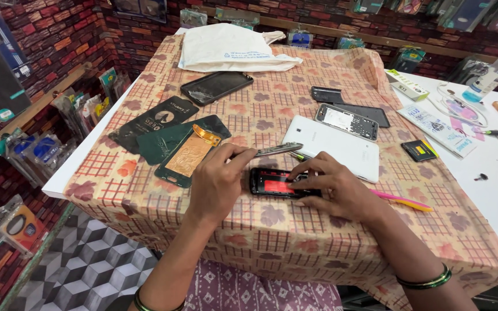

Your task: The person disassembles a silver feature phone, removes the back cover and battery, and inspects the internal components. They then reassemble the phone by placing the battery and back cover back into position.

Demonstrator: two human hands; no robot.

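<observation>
Pinched between the left hand (pixel 217 181) thumb and fingers is a thin grey frame strip (pixel 276 150), held level just above an opened phone body (pixel 275 182). That phone body, black with a red inner part showing, lies on the patterned cloth (pixel 272 236) near the front edge of the table, and the right hand (pixel 332 193) presses down on its right end with fingers bent, steadying it without closing around it. Judging by this, the phone is already apart, with one piece lifted away and the rest not yet dealt with. Just behind lies a white tablet back (pixel 332 147), with a bare phone frame (pixel 347 121) beyond it. Toward the left edge lie dark green phone cases (pixel 171 141). A cracked black phone (pixel 215 87) lies toward the back edge
</observation>
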